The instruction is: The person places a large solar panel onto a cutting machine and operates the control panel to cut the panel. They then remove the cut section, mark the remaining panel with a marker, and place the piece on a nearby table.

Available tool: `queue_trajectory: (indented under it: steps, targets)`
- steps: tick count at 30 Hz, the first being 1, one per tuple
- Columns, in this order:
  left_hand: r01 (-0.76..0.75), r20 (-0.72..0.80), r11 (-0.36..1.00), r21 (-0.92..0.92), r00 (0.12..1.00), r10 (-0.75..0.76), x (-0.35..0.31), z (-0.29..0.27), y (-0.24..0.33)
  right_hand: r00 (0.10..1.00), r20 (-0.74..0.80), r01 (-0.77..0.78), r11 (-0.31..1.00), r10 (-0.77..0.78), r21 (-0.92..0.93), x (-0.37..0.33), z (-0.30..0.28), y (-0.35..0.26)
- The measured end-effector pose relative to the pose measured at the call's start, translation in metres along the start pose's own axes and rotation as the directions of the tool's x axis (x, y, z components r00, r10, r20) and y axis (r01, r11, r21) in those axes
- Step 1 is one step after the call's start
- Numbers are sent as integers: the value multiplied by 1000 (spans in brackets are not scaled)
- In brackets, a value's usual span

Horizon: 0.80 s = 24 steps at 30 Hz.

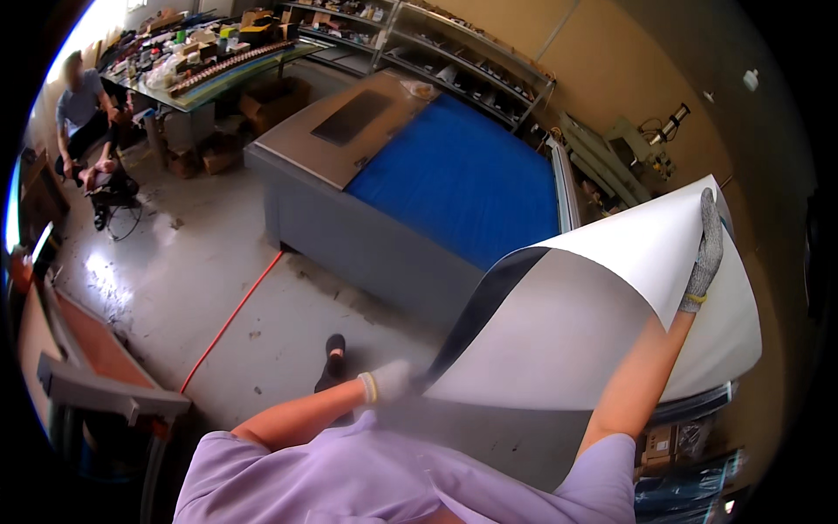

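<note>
A large flexible sheet [559, 336], white on one face with a grey area and a dark band on the other, curls in front of me to the right. My left hand [390, 384], in a pale glove with a yellow cuff, is closed at its near left corner; motion blurs the fingers. On the far right, my right hand [709, 253], in a grey knit glove, grips the sheet's raised edge, fingers lying along it and thumb hidden. Past the sheet stands a low grey machine [349, 236] with a blue bed [467, 175].
A seated person [83, 122] is at the far left near a cluttered table [188, 96]. Metal shelving [463, 65] lines the back wall. An orange-red hose [231, 321] crosses the floor. A grey-edged frame [113, 389] stands at left; boxes [659, 444] sit lower right.
</note>
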<state>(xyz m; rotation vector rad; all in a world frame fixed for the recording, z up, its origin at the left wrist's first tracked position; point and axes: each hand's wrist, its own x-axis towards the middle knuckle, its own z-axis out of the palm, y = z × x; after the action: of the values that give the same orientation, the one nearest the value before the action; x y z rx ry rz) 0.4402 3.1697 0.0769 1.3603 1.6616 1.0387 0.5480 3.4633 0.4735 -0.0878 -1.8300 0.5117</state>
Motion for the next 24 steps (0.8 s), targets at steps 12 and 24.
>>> queue_trajectory:
  steps: [12,24]
  targets:
    - [10,-273,906,-423,952,-138,238,-183,-154,830,359,-549,742,427,385,161,368,196]
    - [108,-581,895,-432,726,-368,353,-208,-297,582,813,-732,446,15,515,159,608,270]
